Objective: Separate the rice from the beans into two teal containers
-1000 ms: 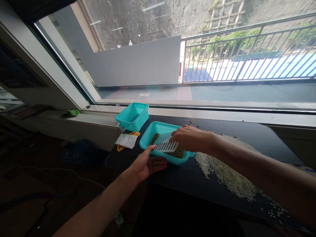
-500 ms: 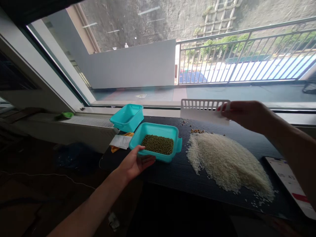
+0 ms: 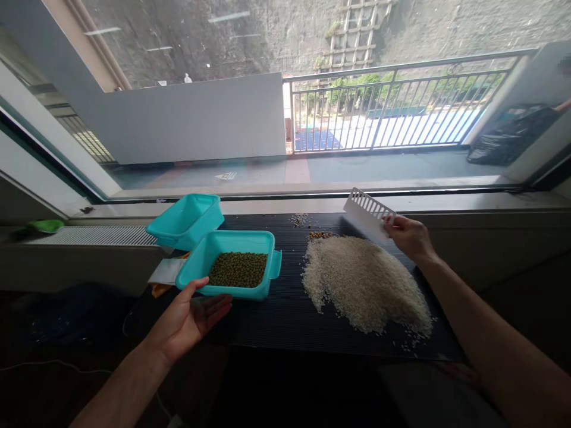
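Your right hand [image 3: 409, 236] pinches the slotted scraper [image 3: 366, 215] near the rice [image 3: 361, 279]; your left hand [image 3: 187, 321] (loosely spread) touches the teal tub [image 3: 250, 292].

Outside, metal railing [image 3: 383, 110] running beside pale low wall [image 3: 200, 119], rough grey surface [image 3: 267, 38] rising behind. Black plastic bag [image 3: 508, 134] slumping far right. Indoors, green object [image 3: 48, 226] resting by slatted grille [image 3: 107, 235]; white sheet [image 3: 165, 271] lying over orange cloth [image 3: 160, 290]; pale cable [image 3: 53, 361] trailing below.
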`<action>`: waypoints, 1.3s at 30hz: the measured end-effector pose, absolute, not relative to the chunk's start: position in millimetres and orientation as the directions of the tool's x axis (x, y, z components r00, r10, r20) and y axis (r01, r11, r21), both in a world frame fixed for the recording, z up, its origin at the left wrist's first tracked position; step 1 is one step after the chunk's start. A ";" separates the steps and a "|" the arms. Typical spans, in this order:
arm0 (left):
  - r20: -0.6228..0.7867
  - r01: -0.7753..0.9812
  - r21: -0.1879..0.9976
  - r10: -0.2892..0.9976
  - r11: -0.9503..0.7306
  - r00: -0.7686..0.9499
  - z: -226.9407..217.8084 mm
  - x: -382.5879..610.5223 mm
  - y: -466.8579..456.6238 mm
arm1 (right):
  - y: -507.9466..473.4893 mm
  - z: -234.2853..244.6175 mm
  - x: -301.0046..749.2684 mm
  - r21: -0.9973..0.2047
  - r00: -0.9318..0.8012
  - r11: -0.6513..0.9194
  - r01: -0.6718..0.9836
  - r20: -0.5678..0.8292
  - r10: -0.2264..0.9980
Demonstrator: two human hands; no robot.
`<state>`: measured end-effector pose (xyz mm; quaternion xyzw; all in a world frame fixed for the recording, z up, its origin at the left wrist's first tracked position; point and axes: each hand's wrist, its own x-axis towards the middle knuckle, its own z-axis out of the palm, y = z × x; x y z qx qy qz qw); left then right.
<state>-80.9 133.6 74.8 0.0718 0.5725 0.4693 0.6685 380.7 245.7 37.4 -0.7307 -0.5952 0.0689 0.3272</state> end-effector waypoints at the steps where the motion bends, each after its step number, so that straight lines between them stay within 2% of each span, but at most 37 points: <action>1: -0.697 -0.545 0.634 0.710 0.549 -0.096 74.9 -81.0 133.6 | 248.1 36.7 375.8 -0.559 0.285 -0.088 0.825 0.277 0.917; 15: -0.703 -0.548 0.629 0.705 0.552 -0.097 76.4 -79.2 132.4 | 273.1 40.1 324.8 -0.562 0.241 -0.084 0.823 0.211 0.948; 39: -0.702 -0.571 0.628 0.702 0.529 -0.121 77.8 -79.5 131.2 | 326.5 23.9 286.0 -0.639 -0.081 0.222 0.736 0.242 0.967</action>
